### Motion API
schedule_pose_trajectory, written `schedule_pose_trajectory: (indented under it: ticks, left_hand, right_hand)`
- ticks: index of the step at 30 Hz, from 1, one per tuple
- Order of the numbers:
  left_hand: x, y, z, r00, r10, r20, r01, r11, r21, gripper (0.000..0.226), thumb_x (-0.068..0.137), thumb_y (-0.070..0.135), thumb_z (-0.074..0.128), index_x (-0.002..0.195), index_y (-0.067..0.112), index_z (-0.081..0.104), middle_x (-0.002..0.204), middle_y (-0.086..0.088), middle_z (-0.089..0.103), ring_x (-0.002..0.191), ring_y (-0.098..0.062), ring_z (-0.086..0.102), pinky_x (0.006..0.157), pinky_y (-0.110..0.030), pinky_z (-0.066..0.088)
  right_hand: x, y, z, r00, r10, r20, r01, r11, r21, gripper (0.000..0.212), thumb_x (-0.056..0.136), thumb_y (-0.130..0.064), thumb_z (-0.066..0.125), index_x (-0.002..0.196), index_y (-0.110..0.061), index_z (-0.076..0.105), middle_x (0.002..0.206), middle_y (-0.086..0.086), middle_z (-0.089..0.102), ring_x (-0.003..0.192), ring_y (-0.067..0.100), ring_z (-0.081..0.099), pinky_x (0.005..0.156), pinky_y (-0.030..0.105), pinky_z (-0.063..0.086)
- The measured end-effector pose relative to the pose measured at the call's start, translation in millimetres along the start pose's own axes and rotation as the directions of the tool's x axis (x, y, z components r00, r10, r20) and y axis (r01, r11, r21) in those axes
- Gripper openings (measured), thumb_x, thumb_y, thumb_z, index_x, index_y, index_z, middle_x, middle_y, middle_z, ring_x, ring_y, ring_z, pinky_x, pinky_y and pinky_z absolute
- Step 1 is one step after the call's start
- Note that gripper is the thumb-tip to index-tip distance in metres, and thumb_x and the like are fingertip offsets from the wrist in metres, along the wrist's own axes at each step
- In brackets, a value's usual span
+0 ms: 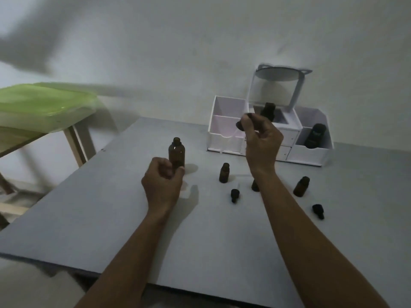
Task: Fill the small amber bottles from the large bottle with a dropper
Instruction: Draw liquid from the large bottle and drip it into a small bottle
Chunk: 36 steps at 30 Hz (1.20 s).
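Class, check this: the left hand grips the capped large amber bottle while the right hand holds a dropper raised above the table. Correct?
No: the head view shows the large amber bottle uncapped, its neck open. The left hand does grip it; the right hand holds the dropper raised.

Domestic room used as a small home workplace, dimly lit. A grey desk [111, 218] stands against a plain white wall [200, 41]. At far right is a white cosmetics organiser [311, 152] with drawers and a round mirror [277, 74]. Small amber bottles [224, 173] stand near it. At far left, a green plastic tub [40, 103] rests on a wooden stand [75, 145].
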<state>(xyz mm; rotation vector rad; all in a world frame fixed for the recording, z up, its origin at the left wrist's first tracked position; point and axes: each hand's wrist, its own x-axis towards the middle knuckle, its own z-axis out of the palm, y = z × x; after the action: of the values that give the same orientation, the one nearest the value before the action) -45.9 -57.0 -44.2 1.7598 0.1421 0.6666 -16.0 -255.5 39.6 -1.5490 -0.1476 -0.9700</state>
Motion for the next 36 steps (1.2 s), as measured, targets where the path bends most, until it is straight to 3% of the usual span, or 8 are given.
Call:
schedule_pose_trajectory:
  ticks: [4,7,10,14,20,25,32,36]
  left_hand:
    - [-18,9,30,0.916,-0.063,0.395,0.056,0.998,0.029,0.031,0.078,0.022,0.081,0.103,0.021,0.063,0.09,0.006,0.065,0.075,0.001,0.062,0.063,-0.008,0.046]
    - [-12,10,50,0.857,-0.064,0.512,0.041,0.998,0.056,0.052,0.076,0.025,0.084,0.122,0.024,0.06,0.115,0.004,0.064,0.093,-0.005,0.063,0.075,-0.016,0.051]
    - [-7,12,66,0.838,-0.042,0.544,0.013,0.998,0.058,0.065,0.072,0.028,0.086,0.131,0.022,0.058,0.13,0.001,0.061,0.103,-0.013,0.061,0.084,-0.023,0.051]
    - [-5,15,80,0.816,-0.025,0.578,0.003,0.999,0.04,0.071,0.069,0.03,0.088,0.133,0.019,0.058,0.127,-0.002,0.065,0.101,-0.014,0.064,0.088,-0.026,0.054]
    - [-5,14,83,0.814,-0.017,0.581,-0.009,0.999,0.041,0.057,0.073,0.02,0.085,0.125,0.013,0.064,0.118,-0.003,0.07,0.094,-0.007,0.065,0.09,-0.019,0.051]
    - [-6,13,83,0.825,-0.012,0.565,-0.013,0.999,0.04,0.047,0.079,0.018,0.081,0.123,0.013,0.066,0.116,-0.001,0.071,0.096,-0.008,0.066,0.098,-0.028,0.051]
    - [-3,7,88,0.835,-0.009,0.551,-0.041,0.996,0.08,0.043,0.082,0.017,0.078,0.124,0.014,0.066,0.117,0.001,0.071,0.086,0.002,0.062,0.084,-0.006,0.044]
    - [-2,6,88,0.837,-0.007,0.547,-0.044,0.996,0.081,0.042,0.082,0.015,0.078,0.122,0.013,0.067,0.114,0.0,0.072,0.083,0.003,0.062,0.085,-0.006,0.046]
  right_hand:
    - [-3,11,-10,0.998,-0.03,-0.055,0.027,0.998,-0.062,0.008,0.093,-0.02,0.069,0.101,-0.019,0.07,0.083,-0.012,0.072,0.078,0.003,0.073,0.076,0.024,0.06]
    - [-5,18,-15,0.995,-0.028,-0.097,0.024,0.999,-0.047,0.008,0.092,-0.021,0.07,0.099,-0.018,0.072,0.084,-0.004,0.074,0.08,0.012,0.074,0.077,0.031,0.062]
    - [-9,24,-17,0.993,-0.019,-0.12,0.017,1.0,-0.02,0.01,0.092,-0.016,0.07,0.1,-0.01,0.073,0.086,0.004,0.074,0.079,0.01,0.073,0.073,0.023,0.06]
    - [-11,27,-19,0.993,-0.017,-0.114,0.014,1.0,-0.025,0.007,0.093,-0.011,0.069,0.099,-0.01,0.071,0.086,-0.004,0.071,0.078,-0.002,0.071,0.071,0.013,0.056]
    - [-10,27,-15,0.996,-0.002,-0.093,-0.002,0.999,-0.045,0.008,0.093,-0.014,0.068,0.101,-0.012,0.071,0.086,-0.013,0.07,0.08,-0.006,0.07,0.073,0.012,0.056]
    - [-10,32,-11,0.998,-0.008,-0.059,0.004,0.998,-0.068,0.011,0.094,-0.016,0.069,0.102,-0.01,0.072,0.089,-0.008,0.072,0.081,0.001,0.072,0.072,0.014,0.056]
    - [-11,40,-11,0.999,-0.018,-0.041,0.014,0.993,-0.117,0.017,0.093,-0.02,0.069,0.103,-0.007,0.074,0.091,0.003,0.075,0.081,0.012,0.074,0.075,0.022,0.06]
    - [-12,39,-10,0.999,-0.004,-0.041,-0.001,0.994,-0.108,0.014,0.092,-0.015,0.07,0.098,-0.003,0.076,0.086,0.006,0.075,0.075,0.008,0.074,0.071,0.018,0.059]
